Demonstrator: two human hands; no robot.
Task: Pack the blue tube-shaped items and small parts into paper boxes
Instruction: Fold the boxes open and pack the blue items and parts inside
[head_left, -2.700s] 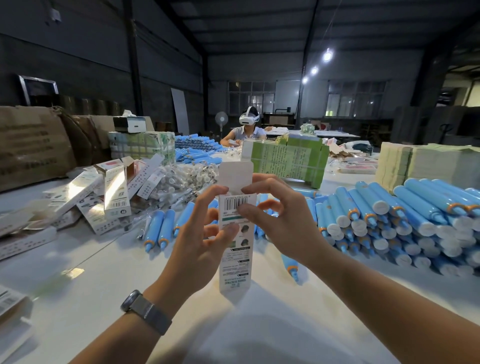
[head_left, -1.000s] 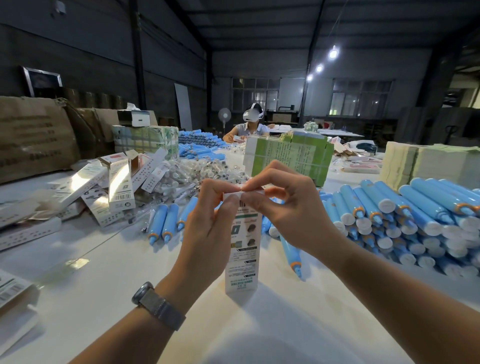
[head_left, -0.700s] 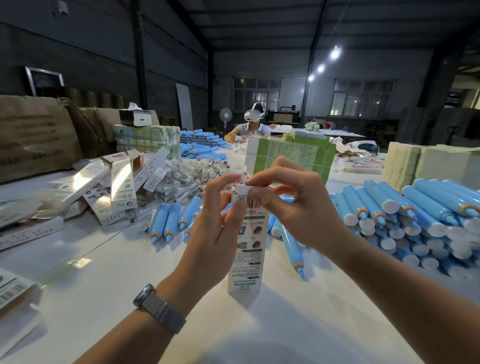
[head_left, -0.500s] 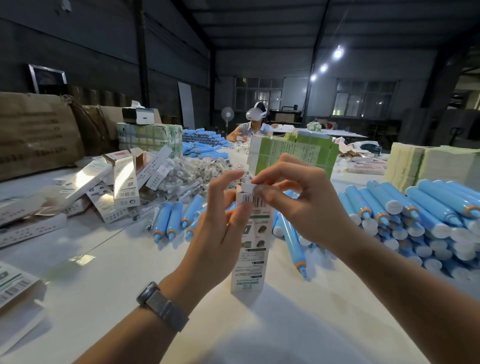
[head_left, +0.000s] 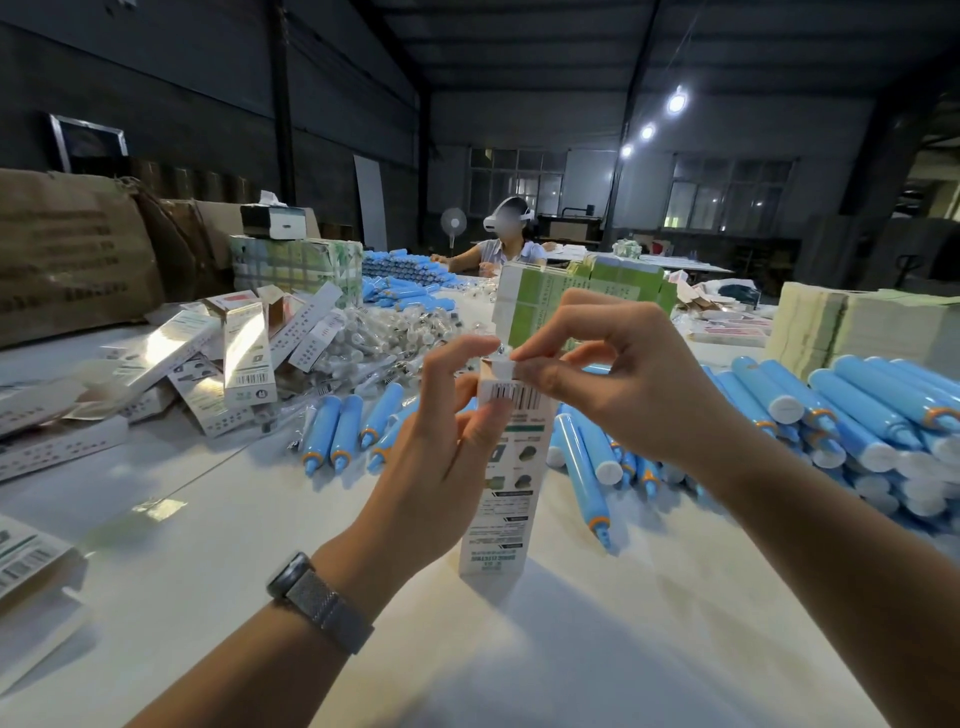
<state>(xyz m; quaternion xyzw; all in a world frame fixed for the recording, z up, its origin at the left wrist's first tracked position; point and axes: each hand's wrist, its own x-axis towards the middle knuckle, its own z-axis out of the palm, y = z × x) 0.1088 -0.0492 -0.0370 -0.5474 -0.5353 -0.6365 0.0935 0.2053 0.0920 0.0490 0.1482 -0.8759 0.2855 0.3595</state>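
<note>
A tall white paper box (head_left: 503, 499) with a barcode stands upright on the white table (head_left: 519, 649). My left hand (head_left: 441, 447) grips its upper part from the left, fingers curled round it. My right hand (head_left: 618, 384) pinches the small white top flap (head_left: 503, 370) of the box between thumb and forefinger. Blue tubes with orange collars lie in a big pile (head_left: 852, 426) at the right, and a few loose blue tubes (head_left: 332, 434) lie behind my left hand. A heap of small clear-bagged parts (head_left: 384, 340) sits further back.
Finished and flat white boxes (head_left: 208, 358) are strewn at the left, with brown cartons (head_left: 72, 254) behind. A green box stack (head_left: 587, 301) stands behind my hands, and paper stacks (head_left: 857, 322) lie at the far right. A person with a headset (head_left: 506, 244) sits across the table.
The box's open top flap has been folded down; my right hand went from holding the raised flap to pinching it at the box's top. My left hand stays on the box.
</note>
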